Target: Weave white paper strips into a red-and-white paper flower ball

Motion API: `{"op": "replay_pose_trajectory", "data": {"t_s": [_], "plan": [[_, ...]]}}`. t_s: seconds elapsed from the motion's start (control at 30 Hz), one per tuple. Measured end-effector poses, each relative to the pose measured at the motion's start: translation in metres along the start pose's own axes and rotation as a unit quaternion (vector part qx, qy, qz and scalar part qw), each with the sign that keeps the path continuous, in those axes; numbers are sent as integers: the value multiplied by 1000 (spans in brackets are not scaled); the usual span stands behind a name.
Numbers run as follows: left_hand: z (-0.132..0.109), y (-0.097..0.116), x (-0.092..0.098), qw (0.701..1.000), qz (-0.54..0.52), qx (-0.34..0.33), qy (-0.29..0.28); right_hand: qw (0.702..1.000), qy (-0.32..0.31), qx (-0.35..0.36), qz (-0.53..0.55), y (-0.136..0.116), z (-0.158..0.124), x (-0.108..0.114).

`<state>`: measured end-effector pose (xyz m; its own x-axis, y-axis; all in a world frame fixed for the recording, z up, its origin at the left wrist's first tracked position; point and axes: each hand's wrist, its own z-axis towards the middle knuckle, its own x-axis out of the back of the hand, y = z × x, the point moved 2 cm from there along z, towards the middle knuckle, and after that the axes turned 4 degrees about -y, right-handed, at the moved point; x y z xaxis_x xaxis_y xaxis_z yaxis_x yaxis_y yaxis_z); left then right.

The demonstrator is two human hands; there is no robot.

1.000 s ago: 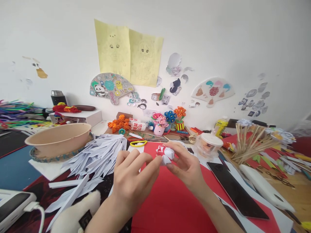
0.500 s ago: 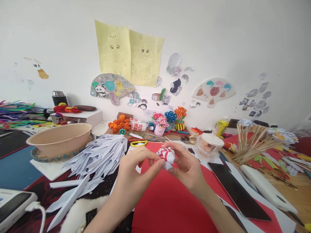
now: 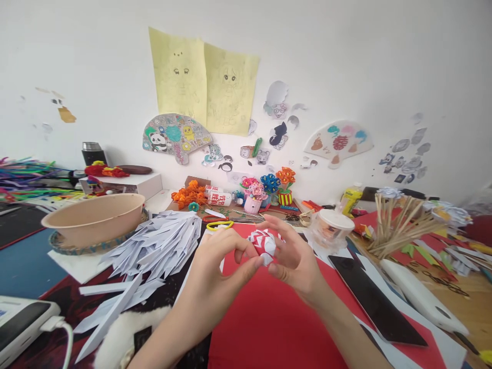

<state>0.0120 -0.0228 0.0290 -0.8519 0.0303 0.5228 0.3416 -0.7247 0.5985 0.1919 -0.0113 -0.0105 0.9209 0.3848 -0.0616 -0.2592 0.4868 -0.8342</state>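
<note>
Between my two hands, above a large red paper sheet (image 3: 274, 328), is a small folded-paper piece (image 3: 265, 243) with white and red zigzag bands. My left hand (image 3: 221, 266) pinches its near left side between thumb and fingers. On the other side, my right hand (image 3: 295, 261) curves its fingers and thumb around the piece and steadies it. The side of the piece facing my right palm is partly hidden by fingers. Left of my hands lies a heap of folded white paper strips (image 3: 165, 243). Yellow-handled scissors (image 3: 220, 224) rest just beyond my left hand.
A beige basin (image 3: 96, 220) stands at left, near a white device with a plugged cable (image 3: 57, 323). To the right lie a dark tablet (image 3: 378, 302), a white glue gun-like tool (image 3: 423, 297) and wooden sticks (image 3: 392, 225). Small flower pots (image 3: 285, 197) line the back.
The paper piece has turned slightly between my fingers, showing more red on its near side. My right thumb and fingers have shifted a little; the view has tilted slightly.
</note>
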Motion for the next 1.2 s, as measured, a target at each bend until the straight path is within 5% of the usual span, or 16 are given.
{"op": "replay_pose_trajectory", "data": {"t_s": [0.27, 0.47, 1.2], "plan": [[-1, 2, -4, 998, 40, -39, 18, 998, -10, -62, 30, 3, -1, -6], [-1, -2, 1, 992, 68, -46, 96, 998, 21, -47, 45, 2, -1, -2], [-1, 1, -3, 988, 106, -76, 88, 996, -42, -76, 18, 2, -1, -2]]}}
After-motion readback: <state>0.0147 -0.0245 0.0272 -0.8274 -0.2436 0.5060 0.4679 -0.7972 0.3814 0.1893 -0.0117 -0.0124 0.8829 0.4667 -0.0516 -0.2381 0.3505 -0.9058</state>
